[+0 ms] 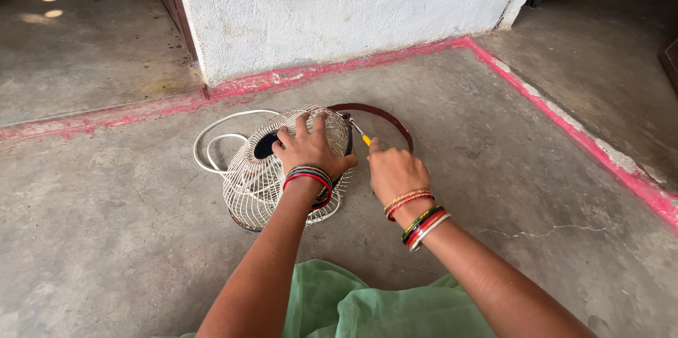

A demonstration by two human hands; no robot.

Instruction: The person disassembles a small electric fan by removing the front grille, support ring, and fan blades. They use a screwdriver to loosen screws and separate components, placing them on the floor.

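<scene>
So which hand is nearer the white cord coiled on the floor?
Left. The left hand rests on the fan cage, just right of the white cord; the right hand, gripping the screwdriver, is farther right.

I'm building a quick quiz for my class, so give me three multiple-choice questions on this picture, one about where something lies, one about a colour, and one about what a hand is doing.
1. Where does the white cord lie?
A. left of the fan cage
B. on the green cloth
C. against the right kerb

2. What colour is the loose ring on the floor behind the cage?
A. white
B. dark red-brown
C. green

3. What is the right hand doing?
A. lying flat on the floor
B. gripping a yellow-handled screwdriver
C. holding the cord

Answers:
1 A, the cord loops on the concrete floor left of the fan cage.
2 B, the ring shows dark red-brown.
3 B, the screwdriver juts from its fist toward the cage, which the left hand presses from above.
</scene>
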